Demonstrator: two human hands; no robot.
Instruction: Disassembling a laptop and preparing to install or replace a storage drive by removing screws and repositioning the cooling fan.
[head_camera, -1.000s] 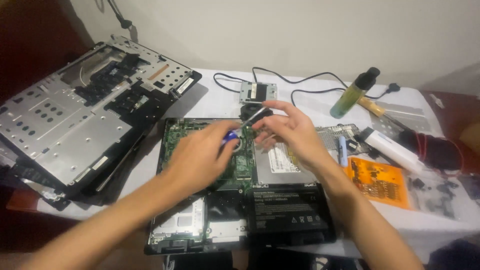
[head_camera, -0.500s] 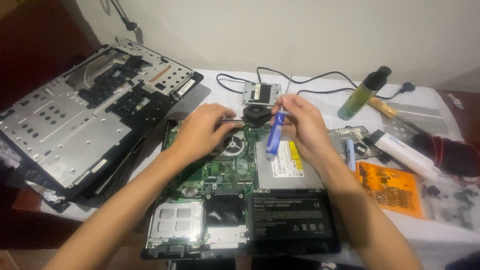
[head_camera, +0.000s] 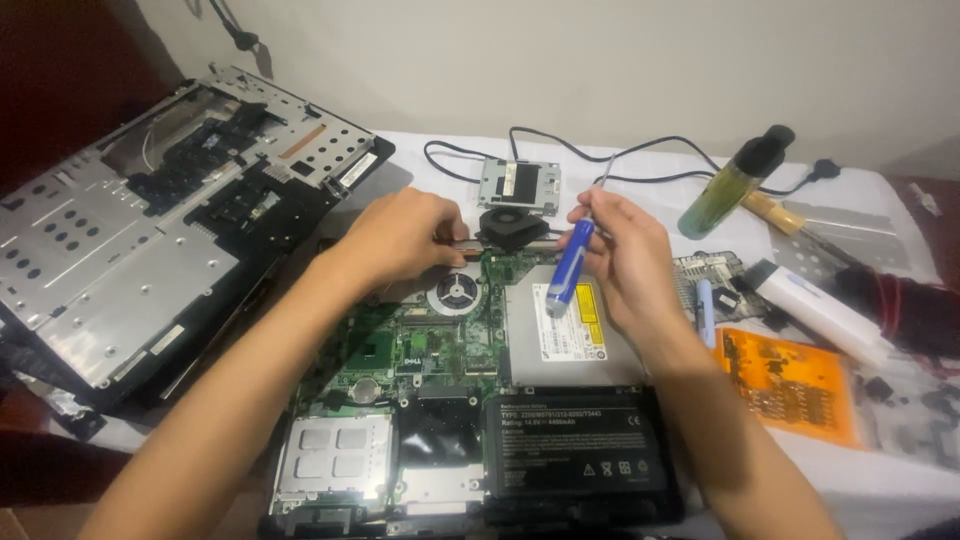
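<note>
Comparing with 0.5 s ago: right hand (head_camera: 625, 255) has lifted the blue screwdriver (head_camera: 570, 268) more upright; work sits at the fan.
Battery (head_camera: 575, 455): seated in the bay at the near edge of the open laptop base (head_camera: 420, 350).
Optical drive (head_camera: 565, 330): seated behind the battery.
Right fingers: clamped on screwdriver, above the drive.
Left hand (head_camera: 405, 235): fingers curled shut on the heatpipe beside the black fan (head_camera: 512, 225), at the base's far edge.

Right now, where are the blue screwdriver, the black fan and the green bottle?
blue screwdriver (head_camera: 568, 272), head view, middle of its blue handle, held in the right hand (head_camera: 625, 255).
black fan (head_camera: 512, 222), head view, top of its housing.
green bottle (head_camera: 722, 195), head view, its body.
</note>
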